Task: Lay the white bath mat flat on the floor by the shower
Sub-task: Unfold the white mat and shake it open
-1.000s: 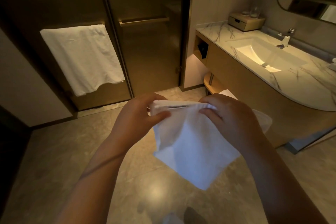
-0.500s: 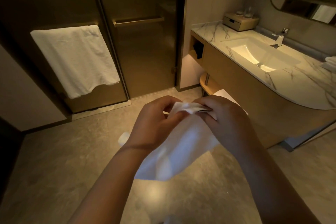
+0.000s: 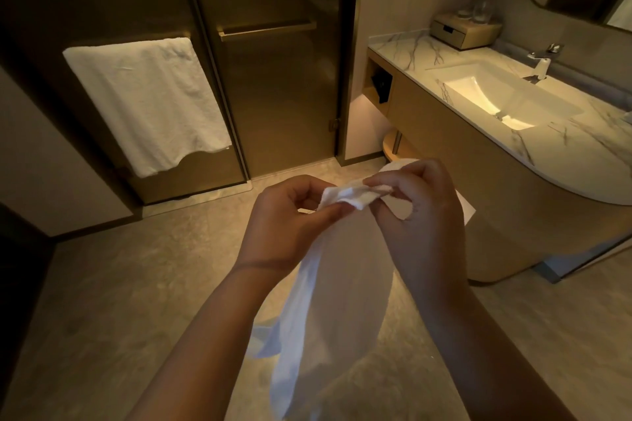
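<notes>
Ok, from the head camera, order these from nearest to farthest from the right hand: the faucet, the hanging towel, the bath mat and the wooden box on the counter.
1. Bath mat: pinched in the right hand.
2. Faucet: right, behind the sink.
3. Wooden box: counter's back corner, beyond the faucet.
4. Hanging towel: far left, on the shower door; close to the box in distance, so the last two are hard to separate.

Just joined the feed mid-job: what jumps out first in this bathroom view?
Centre frame, the left hand and right hand pinch the top edge of the white bath mat, which hangs limp above the floor. Behind, a white towel drapes over the shower door's bar at left; the lit sink glows at right.
</notes>
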Demonstrator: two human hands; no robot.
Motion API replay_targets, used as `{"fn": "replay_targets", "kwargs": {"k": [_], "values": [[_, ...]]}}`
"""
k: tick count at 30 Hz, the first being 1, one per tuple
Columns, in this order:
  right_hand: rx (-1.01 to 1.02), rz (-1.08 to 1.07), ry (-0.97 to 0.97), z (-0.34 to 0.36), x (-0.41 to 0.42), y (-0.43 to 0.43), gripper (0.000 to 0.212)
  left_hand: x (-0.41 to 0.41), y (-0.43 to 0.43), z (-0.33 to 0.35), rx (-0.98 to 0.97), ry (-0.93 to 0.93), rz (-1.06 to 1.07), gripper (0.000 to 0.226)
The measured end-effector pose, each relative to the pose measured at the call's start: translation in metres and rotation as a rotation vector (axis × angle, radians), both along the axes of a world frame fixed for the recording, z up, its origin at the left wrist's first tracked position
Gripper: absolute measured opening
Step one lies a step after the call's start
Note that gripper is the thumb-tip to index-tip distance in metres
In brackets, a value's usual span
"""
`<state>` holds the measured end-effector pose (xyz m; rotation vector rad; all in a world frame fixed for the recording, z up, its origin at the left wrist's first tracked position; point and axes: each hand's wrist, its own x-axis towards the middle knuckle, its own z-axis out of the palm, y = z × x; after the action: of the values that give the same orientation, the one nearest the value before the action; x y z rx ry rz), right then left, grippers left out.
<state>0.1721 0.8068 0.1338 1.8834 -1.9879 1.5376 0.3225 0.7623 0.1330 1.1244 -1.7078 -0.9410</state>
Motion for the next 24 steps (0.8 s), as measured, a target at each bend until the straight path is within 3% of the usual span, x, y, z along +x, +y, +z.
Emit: {"fn": "replay_targets", "kwargs": {"k": [4, 11, 17, 24], "values": [[0.023, 0.002, -0.137, -0.003, 0.006, 0.001, 0.019, -0.005, 0.002, -0.002, -0.006, 0.022, 0.048, 0.010], [0.197, 0.143, -0.723, -0.005, 0.011, -0.001, 0.036, -0.009, 0.003, -0.010, 0.033, 0.076, 0.078, 0.012], [0.226, 0.175, -0.768, -0.010, 0.013, 0.000, 0.021, -0.012, 0.008, -0.014, 0.056, 0.091, 0.054, 0.007], [0.266, 0.196, -0.774, -0.014, 0.006, 0.001, 0.012, -0.010, 0.011, -0.019, 0.033, 0.061, -0.051, 0.019]]}}
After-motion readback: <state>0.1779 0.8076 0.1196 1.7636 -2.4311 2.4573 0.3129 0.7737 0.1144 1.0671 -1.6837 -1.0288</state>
